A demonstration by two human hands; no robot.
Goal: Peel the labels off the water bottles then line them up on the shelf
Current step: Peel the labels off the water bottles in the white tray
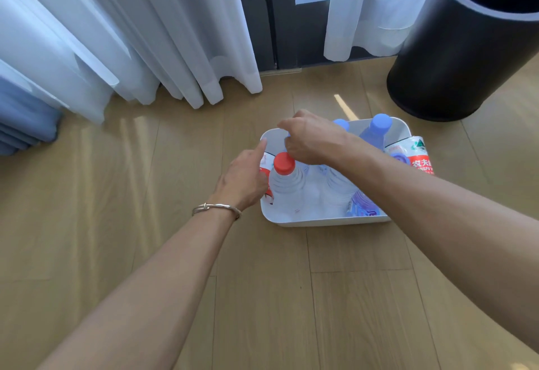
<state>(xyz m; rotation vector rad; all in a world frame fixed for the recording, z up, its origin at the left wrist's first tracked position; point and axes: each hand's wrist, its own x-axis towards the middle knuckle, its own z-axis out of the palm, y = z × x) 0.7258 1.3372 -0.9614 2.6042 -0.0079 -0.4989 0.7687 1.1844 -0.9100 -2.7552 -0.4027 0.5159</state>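
A white bin point(320, 220) on the wooden floor holds several water bottles. A red-capped clear bottle point(284, 177) stands at its left side. Blue-capped bottles point(377, 130) stand at the back. My right hand point(312, 139) reaches over the bin, fingers curled around the top of a bottle that the hand hides. My left hand point(243, 178) rests against the bin's left wall beside the red-capped bottle, index finger pointing up; whether it grips anything is hidden. A red-and-white labelled bottle point(412, 155) leans at the bin's right edge.
A tall black cylindrical bin point(463, 48) stands at the back right. White curtains point(131, 34) hang to the floor at the back left, with a dark door frame point(277, 19) between them. Bare wooden floor point(262, 296) lies in front.
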